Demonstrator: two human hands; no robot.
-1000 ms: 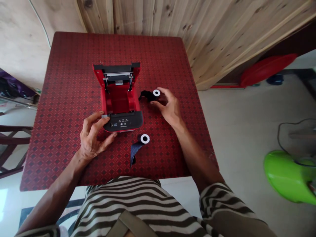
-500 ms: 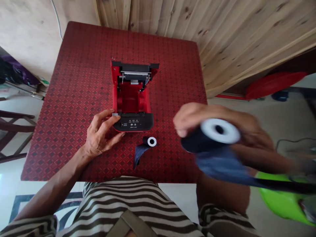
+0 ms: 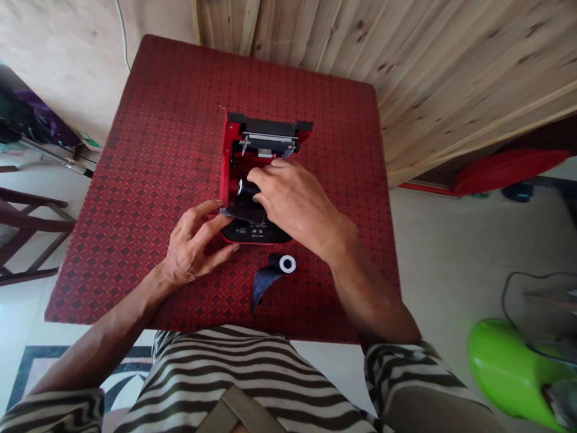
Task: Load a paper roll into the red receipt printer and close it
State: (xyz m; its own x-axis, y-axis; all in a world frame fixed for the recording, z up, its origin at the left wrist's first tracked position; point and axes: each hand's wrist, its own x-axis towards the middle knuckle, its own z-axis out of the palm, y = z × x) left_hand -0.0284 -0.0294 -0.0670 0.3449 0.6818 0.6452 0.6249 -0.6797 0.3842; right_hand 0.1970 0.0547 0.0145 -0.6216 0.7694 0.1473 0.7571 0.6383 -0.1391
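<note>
On the table stands a red and black receipt printer [image 3: 258, 233] with its lid tipped up and back. My left hand [image 3: 193, 240] grips its front left corner, fingers on the side and top edge, thumb along the front. My right hand [image 3: 297, 201] reaches into the open compartment, fingers closed around a dark roll with a white end [image 3: 246, 187]. A dark loose strip from that roll lies over the front edge of the compartment. My right hand hides much of the roll and the compartment's right side. A smaller dark roll with a white end [image 3: 287, 263] lies in front of the printer, its loose strip trailing toward me.
The table [image 3: 180, 102] has a red patterned cover and stands near a wood-plank wall [image 3: 311, 30]. A dark wooden chair [image 3: 31, 228] is at the left. On the right floor sit a bright green plastic object [image 3: 500, 367] and a cable.
My right hand has swung from the right side into the printer's compartment, bringing the dark roll with it. My left hand has stayed on the printer's corner. The view has shifted slightly.
</note>
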